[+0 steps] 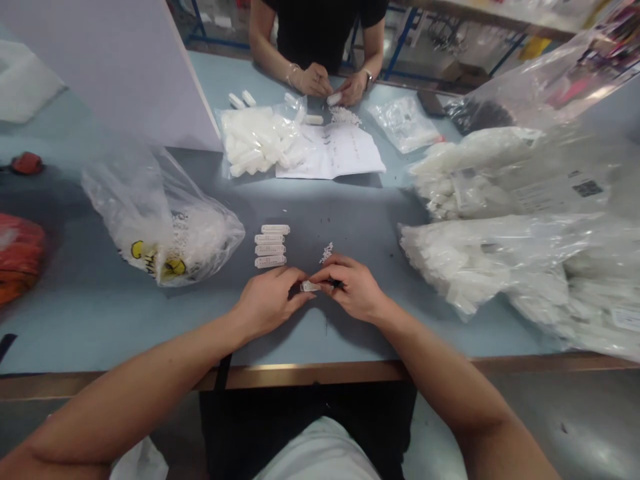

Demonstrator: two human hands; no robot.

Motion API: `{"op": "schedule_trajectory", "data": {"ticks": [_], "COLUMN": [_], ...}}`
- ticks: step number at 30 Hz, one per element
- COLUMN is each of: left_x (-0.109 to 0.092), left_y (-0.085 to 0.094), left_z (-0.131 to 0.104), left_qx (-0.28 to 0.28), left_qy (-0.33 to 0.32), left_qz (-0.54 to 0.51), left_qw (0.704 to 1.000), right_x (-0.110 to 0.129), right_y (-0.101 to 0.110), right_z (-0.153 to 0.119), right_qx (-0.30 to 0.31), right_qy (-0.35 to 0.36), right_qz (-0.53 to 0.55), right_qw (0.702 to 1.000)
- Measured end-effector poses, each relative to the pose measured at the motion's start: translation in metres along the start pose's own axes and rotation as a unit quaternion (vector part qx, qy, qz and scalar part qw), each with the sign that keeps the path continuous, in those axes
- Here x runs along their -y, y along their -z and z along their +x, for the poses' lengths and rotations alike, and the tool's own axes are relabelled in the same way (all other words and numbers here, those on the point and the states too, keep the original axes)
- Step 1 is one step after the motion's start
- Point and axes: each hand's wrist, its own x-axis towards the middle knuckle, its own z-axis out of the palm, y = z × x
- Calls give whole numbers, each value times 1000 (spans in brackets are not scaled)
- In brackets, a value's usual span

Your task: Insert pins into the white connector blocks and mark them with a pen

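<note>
Over the near part of the table, my left hand (270, 298) pinches the left end of a small white plastic housing (309, 286) between thumb and fingers. My right hand (354, 287) is closed at the housing's right end, its fingertips partly covering it. Something small and dark (337, 285) shows among the right fingers; its kind is unclear. Just beyond the right hand lies a little heap of tiny white parts (327, 251). Several similar white housings (271, 250) lie in a neat column beyond my left hand.
A clear bag of tiny white parts (195, 240) lies to the left. Large bags of white pieces (465, 260) crowd the right. Across the table, a co-worker's hands (333, 85) hold a white piece, behind a bag of white housings (260, 137) and a paper sheet (345, 152).
</note>
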Motion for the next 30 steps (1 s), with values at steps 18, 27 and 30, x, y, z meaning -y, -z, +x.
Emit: {"op": "schedule_trajectory", "data": {"ticks": [18, 27, 30], "left_x": [3, 1, 1], "left_y": [-5, -15, -15], "left_z": [-2, -6, -6], "left_qx": [-3, -38, -34], "left_qy": [-1, -70, -78], "left_qz": [-6, 41, 50], "left_qw": [1000, 996, 995], "right_x": [-2, 2, 3], "right_y": [-4, 6, 5], "right_z": [0, 8, 9], "right_qx": [24, 96, 98], "right_qy": [7, -108, -138], "right_qz": [-17, 81, 83], "right_qw": [1000, 986, 982]}}
